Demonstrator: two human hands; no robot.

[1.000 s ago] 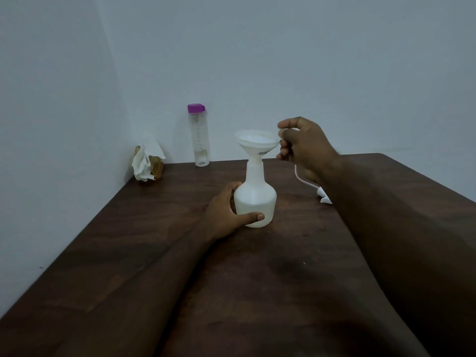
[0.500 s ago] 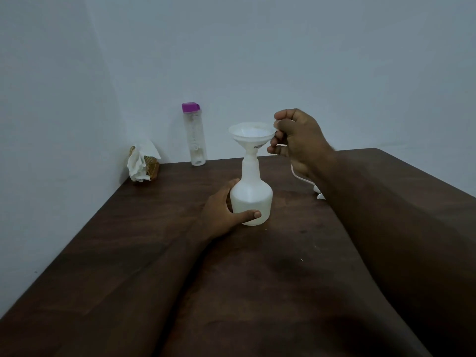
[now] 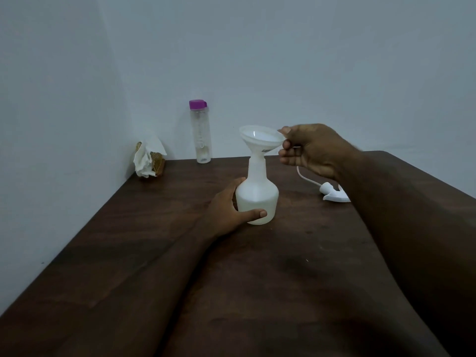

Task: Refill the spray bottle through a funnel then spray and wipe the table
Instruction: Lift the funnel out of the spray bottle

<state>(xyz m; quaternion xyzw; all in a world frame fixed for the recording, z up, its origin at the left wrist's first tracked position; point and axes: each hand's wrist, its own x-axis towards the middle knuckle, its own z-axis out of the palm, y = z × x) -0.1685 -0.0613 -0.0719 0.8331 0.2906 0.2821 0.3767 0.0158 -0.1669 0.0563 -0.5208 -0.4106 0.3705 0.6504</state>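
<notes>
1. The spray bottle stands upright on the dark wooden table, its neck open and its top off.
2. The left hand grips the spray bottle low on its left side, thumb across the front, steadying it.
3. The funnel sits with its stem in the spray bottle's neck, tipped a little toward the left.
4. The right hand pinches the funnel's rim on the side right of the spray bottle, between thumb and fingers. The two hands are apart, one low and one high.
5. The spray head, with its tube, lies on the table to the right of the spray bottle.
6. A water bottle with a purple cap stands behind the spray bottle and to its left, by the wall, capped. Farther left, in the corner, is a wad of tissue.
7. The step in hand is the funnel's, though whether it is going in or coming out I cannot tell. The spray bottle's lower half looks denser, perhaps liquid.
8. If filling remains, the next move calls for a level funnel and the water bottle uncapped. If not, lift the funnel straight up and screw on the spray head.
</notes>
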